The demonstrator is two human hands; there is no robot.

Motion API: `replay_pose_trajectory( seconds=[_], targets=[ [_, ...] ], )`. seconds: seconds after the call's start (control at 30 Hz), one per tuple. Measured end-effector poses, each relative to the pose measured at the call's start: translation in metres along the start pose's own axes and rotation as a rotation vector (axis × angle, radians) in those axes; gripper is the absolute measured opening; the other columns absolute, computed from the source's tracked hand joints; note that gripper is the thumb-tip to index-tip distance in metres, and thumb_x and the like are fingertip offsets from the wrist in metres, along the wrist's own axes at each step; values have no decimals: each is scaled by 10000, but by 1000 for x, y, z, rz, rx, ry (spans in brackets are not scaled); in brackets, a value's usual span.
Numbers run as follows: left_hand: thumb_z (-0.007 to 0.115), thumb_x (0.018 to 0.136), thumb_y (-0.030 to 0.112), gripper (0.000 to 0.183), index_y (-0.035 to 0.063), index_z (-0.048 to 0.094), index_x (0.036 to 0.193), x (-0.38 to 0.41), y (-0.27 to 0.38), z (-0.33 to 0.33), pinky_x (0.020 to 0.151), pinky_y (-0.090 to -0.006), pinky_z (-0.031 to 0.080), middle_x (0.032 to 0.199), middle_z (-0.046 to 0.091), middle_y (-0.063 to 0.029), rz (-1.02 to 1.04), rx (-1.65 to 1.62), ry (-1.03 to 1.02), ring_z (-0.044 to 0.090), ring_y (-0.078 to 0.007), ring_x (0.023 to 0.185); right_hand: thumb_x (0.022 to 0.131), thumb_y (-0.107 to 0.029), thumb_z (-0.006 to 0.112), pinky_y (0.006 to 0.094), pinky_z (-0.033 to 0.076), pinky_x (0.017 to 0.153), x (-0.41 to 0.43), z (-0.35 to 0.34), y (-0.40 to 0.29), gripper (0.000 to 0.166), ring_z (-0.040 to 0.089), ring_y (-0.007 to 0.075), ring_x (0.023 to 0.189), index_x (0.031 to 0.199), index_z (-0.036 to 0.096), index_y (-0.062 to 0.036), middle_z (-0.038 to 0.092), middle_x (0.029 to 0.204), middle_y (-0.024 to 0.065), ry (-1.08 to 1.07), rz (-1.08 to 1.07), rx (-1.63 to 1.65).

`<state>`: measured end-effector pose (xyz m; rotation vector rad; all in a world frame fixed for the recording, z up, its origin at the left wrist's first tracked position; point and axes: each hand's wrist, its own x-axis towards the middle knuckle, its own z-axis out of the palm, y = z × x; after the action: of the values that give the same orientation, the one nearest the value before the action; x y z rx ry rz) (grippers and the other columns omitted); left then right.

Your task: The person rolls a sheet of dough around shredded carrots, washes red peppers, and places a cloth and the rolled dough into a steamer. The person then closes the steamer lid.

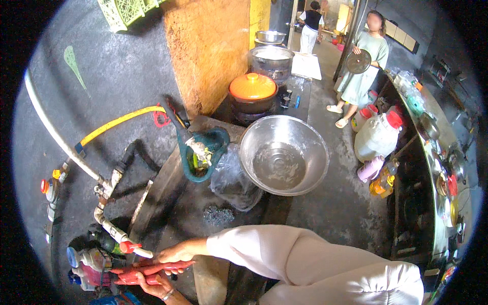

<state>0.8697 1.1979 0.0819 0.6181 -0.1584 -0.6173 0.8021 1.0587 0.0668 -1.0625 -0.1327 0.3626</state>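
Observation:
At the lower left, my right hand (176, 252) grips a long red piece that looks like a rubber glove (173, 266), just beside the spout of a tap (143, 251) with a red lever. My left hand (157, 286), a band on its wrist, holds the lower part of the red rubber gloves (129, 277) from below. Their narrow ends point right, and both hands partly cover them. Close behind the gloves, a wire rack (108, 263) holds several bottles and containers.
A large steel basin (284, 160) with some water stands beside a clear plastic bag (234, 183) and a green strainer basket (202, 152) of scraps. A scouring pad (218, 215) lies nearby. Beyond are an orange-lidded pot (252, 89), plastic jugs (375, 137) and a person (366, 68) holding a round black object.

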Motion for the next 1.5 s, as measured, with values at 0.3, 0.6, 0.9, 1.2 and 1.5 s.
replay_pose_trajectory(
  seconds=[0.3,0.6,0.9,1.2,1.5],
  targets=[
    [574,630,84,402,36,469,1015,-12,8,52,814,-427,406,947,521,-107,216,-5,297,482,-251,973,817,-466,411,242,419,524,-27,-8,-49,425,522,103,562,792,584,-79,603,661,6,550,121,-437],
    [731,513,237,902,96,214,1239,-56,-7,46,938,-449,288,1261,222,-90,345,1273,-294,306,-224,1134,787,-196,549,328,398,433,45,-30,6,159,508,209,526,695,478,-87,525,609,46,776,-90,826],
    [712,461,215,1110,338,-8,1297,-115,10,22,940,-578,149,1326,213,-109,-128,306,-240,160,-361,1222,716,-608,452,272,334,381,38,-22,-47,478,348,115,345,624,446,-138,386,467,-31,637,-88,510],
    [624,600,301,478,78,517,1009,-52,-10,29,614,-271,415,1160,323,-178,-358,-617,-237,405,-181,783,812,-317,482,257,451,578,31,-7,-31,290,509,139,616,924,503,-50,533,770,47,271,-234,752],
    [607,599,194,460,30,478,1009,-57,-17,22,747,-456,438,1030,470,-206,-274,-57,-53,505,-316,875,809,-331,431,313,431,546,50,-8,-22,312,522,194,582,897,465,-33,522,705,86,890,-402,-338]
  ],
)
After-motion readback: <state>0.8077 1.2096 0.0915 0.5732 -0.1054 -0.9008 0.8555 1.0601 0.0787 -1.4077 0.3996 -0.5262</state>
